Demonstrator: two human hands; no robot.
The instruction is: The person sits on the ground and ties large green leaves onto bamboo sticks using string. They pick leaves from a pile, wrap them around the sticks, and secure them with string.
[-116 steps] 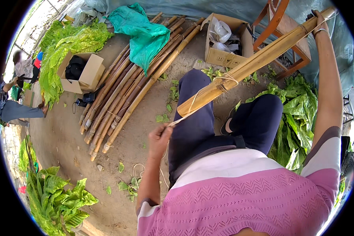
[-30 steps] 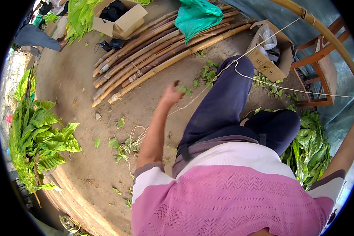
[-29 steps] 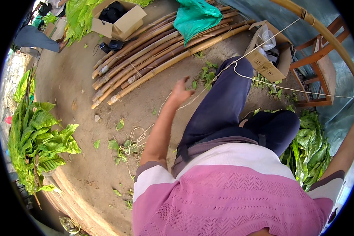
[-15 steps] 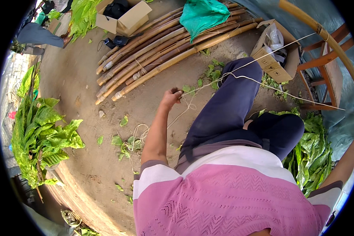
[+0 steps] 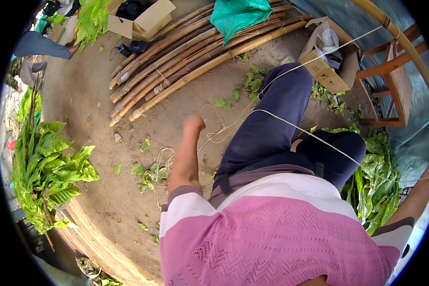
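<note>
Over the dirt floor, left of my raised knee, my left hand (image 5: 194,125) is a compact, closed shape. Its fingers curl away from view, so anything inside it is hidden. A thin, pale string (image 5: 314,135) comes down from a bent bamboo pole (image 5: 403,42) at upper right to my knee. Another run of it crosses my thigh toward the right edge, near my right forearm (image 5: 417,196). Loose curls of the string lie on the floor beside my left hand. My right hand is beyond the picture's edge.
Bamboo poles (image 5: 176,81) lie bundled ahead, a green plastic bag (image 5: 236,19) on them. Cardboard boxes (image 5: 330,78) and a wooden chair (image 5: 386,121) stand nearby. Large green leaves (image 5: 57,162) pile at left, more leaves (image 5: 374,176) at right. A person's leg (image 5: 40,45) shows upper left.
My left hand has moved slightly left and down, turning its fingers out of sight. The string's right-hand run has swung lower across my thigh, and slack string now loops on the floor.
</note>
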